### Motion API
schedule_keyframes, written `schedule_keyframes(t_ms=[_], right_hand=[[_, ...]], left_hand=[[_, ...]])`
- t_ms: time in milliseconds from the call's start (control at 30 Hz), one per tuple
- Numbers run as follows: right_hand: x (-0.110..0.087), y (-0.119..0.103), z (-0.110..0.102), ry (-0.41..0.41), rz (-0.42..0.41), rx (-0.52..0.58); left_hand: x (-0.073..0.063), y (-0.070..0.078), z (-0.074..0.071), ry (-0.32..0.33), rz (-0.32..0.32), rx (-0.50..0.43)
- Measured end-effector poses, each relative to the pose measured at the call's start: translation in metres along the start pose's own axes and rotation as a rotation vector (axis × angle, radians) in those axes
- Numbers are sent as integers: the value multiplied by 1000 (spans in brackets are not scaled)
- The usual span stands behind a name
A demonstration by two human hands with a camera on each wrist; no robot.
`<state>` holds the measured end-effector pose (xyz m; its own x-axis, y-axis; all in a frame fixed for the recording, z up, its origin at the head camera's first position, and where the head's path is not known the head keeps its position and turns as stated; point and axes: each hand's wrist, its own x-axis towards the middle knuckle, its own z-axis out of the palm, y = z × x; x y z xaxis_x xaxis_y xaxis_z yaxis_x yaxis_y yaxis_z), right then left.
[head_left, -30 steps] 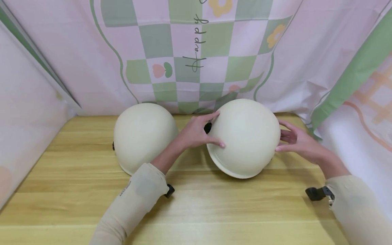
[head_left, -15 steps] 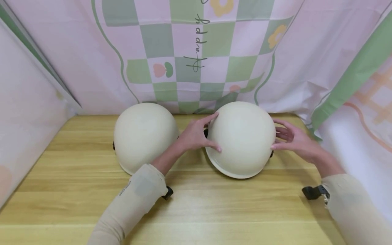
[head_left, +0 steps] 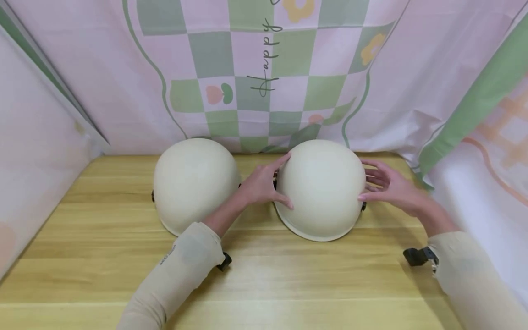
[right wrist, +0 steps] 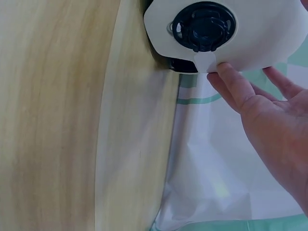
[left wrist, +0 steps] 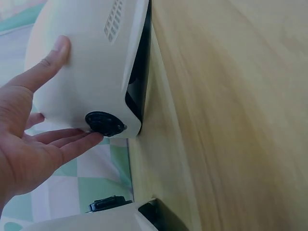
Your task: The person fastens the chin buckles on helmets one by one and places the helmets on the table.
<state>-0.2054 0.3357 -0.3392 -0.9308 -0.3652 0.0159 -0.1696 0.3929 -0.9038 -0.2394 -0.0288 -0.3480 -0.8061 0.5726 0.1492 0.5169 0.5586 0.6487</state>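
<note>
Two smooth cream helmets are side by side on the wooden table, domes up. My left hand (head_left: 260, 185) grips the near side of the right helmet (head_left: 319, 190), thumb on the shell and fingers around its flank beside a black round knob (left wrist: 105, 123). On the opposite side my right hand (head_left: 392, 190) holds the same helmet, thumb forward and fingers behind; another black knob (right wrist: 204, 26) shows there in the right wrist view. The left helmet (head_left: 195, 183) stands untouched, partly hidden by my left forearm. A small vent grille (left wrist: 114, 20) marks the right helmet's shell near its rim.
The wooden table (head_left: 288, 284) stretches toward me in front of the helmets. A pink and green checked cloth (head_left: 288, 59) hangs right behind them, and more cloth closes off both sides. Black wrist-camera mounts (head_left: 416, 256) stick out from my sleeves.
The right helmet has shifted left and settled from a tilted pose to a more level one, with both hands on it. The left helmet has stayed put.
</note>
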Motion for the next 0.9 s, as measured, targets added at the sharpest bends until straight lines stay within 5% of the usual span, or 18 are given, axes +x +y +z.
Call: schedule_keyframes(t_ms=[267, 433, 667, 900], right_hand=[[-1, 0, -1, -12, -24, -67], [-6, -3, 0, 19, -58, -173], [-18, -5, -9, 170, -121, -356], [-27, 1, -20, 314, -169, -482]], left_hand=[[-6, -2, -1, -55, 9, -21], [-20, -2, -15, -40, -20, -29], [-64, -3, -66, 231, 18, 65], [-118, -28, -115, 455, 21, 213]])
